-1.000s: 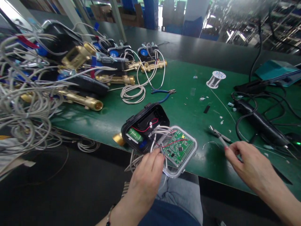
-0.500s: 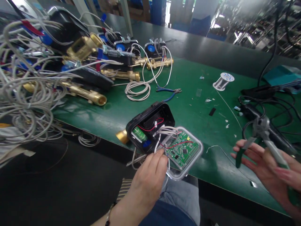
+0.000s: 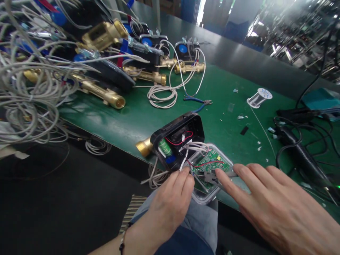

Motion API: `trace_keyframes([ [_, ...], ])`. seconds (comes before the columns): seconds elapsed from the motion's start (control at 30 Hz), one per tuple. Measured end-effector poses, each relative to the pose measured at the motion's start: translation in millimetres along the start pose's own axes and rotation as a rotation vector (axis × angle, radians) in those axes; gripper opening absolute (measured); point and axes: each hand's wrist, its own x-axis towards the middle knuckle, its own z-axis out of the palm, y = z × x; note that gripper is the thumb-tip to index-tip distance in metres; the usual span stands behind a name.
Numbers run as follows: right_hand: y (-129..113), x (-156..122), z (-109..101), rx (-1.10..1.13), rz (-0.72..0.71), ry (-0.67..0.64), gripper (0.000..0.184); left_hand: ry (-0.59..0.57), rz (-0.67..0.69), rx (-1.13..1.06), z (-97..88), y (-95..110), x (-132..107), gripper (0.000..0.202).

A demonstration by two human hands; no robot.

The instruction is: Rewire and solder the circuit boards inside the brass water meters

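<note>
Near the bench's front edge a black meter housing [image 3: 178,118] lies open, with a green battery [image 3: 165,148] and a red wire inside. A brass pipe end [image 3: 143,147] sticks out at its left. Its clear lid [image 3: 204,200] hangs open to the right, holding a green circuit board [image 3: 212,156]. My left hand [image 3: 170,194] pinches thin wires at the lid's left edge. My right hand [image 3: 268,198] is closed on pliers [image 3: 210,177], whose jaws are over the board close to those wires; the handles are mostly hidden under the hand.
Brass meters [image 3: 106,97] with tangled grey cables [image 3: 34,95] crowd the left. Blue-handled cutters [image 3: 196,101] lie behind the housing. A solder spool [image 3: 259,98], scraps and a black-handled tool [image 3: 302,152] with cords sit to the right.
My right hand has brought the pliers left from the bench's right side to over the circuit board. My left hand still pinches the wires. The view has shifted slightly.
</note>
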Motion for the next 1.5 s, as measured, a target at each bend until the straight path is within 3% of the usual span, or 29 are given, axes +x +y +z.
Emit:
trace_keyframes([
  [0.23, -2.3, 21.1, -13.0, -0.036, -0.078, -0.007, 0.045, 0.003, -0.015, 0.003, -3.1, 0.0, 0.8, 0.034],
  [0.47, -9.7, 30.5, -22.2, -0.079, -0.022, -0.043, 0.035, 0.045, -0.019, -0.027, -1.3, 0.8, 3.0, 0.029],
  [0.77, -12.0, 35.9, -23.3, -0.089, -0.078, -0.048, 0.041, 0.050, -0.024, -0.037, -1.1, 0.9, 3.0, 0.027],
  [1.03, -17.9, 40.1, -28.7, -0.153, -0.099, -0.077, 0.035, 0.050, -0.010, -0.041, -1.0, 2.3, 4.0, 0.027],
  [1.17, -18.0, 49.0, -27.8, -0.151, -0.140, -0.061, 0.028, 0.033, -0.008, -0.018, -3.0, 2.0, 7.6, 0.030],
  [1.33, -19.3, 66.8, -27.6, -0.194, -0.181, -0.170, 0.025, 0.023, -0.030, -0.014, 0.3, 4.8, 8.1, 0.030],
  [1.5, -20.5, 78.8, -29.7, -0.205, -0.231, -0.179, 0.026, 0.044, -0.055, -0.051, 7.2, 6.2, 3.5, 0.027],
])
